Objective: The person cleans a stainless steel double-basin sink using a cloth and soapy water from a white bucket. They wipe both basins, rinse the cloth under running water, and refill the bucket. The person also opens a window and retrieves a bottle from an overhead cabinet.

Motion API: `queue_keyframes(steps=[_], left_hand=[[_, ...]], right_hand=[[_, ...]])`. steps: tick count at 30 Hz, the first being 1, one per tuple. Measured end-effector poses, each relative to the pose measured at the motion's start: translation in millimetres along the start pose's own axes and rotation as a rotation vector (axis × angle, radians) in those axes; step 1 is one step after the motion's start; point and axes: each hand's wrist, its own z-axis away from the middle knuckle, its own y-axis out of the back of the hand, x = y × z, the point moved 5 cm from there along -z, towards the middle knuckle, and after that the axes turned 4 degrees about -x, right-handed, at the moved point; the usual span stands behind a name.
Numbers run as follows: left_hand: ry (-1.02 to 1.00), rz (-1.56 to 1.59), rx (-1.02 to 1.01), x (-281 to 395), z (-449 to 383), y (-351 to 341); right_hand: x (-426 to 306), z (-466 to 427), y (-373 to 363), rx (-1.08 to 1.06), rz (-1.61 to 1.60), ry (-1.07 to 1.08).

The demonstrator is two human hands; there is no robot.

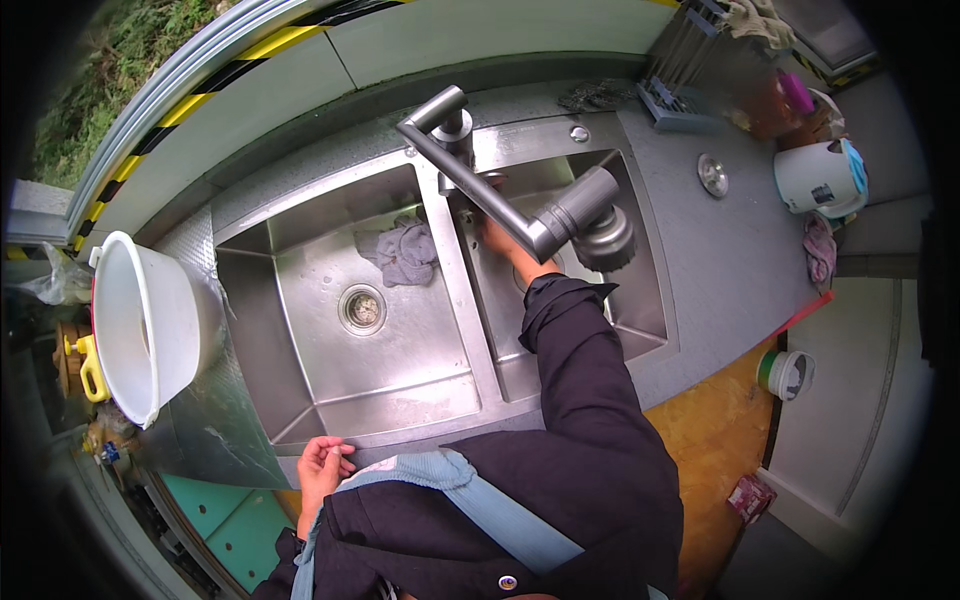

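My left hand (324,469) rests near the front edge of the double stainless steel sink (480,367), its fingers loosely curled with no object visible in them. My right hand (496,238) reaches into the right basin by the divider, partly covered by the arm of the grey faucet (480,187); its fingers are largely hidden, so what they touch cannot be made out. The faucet's round head (604,238) hangs over the right basin, beside my right wrist. In the left basin, a crumpled grey cloth (409,251) lies behind and to the right of the drain strainer (363,309).
A large white bucket (176,322) stands left of the sink. On the right counter are a metal strainer lid (712,175), a white electric kettle (814,178), a pink cloth (819,247) and a grey rack (675,105). Steel wool (596,94) lies behind the right basin.
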Motion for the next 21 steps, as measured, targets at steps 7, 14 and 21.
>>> queue_keyframes(steps=[7,14,21], left_hand=[[0.034,0.003,0.006,2.5,-6.5,-3.8],[0.071,0.009,0.000,-7.5,-12.0,-4.9],[0.022,0.000,-0.043,2.5,-22.1,-7.5]], right_hand=[[-1.9,31.3,-44.0,0.021,0.065,0.236],[18.4,84.9,44.9,-0.158,0.083,0.520],[81.6,84.3,108.4,-0.275,0.187,0.188]])
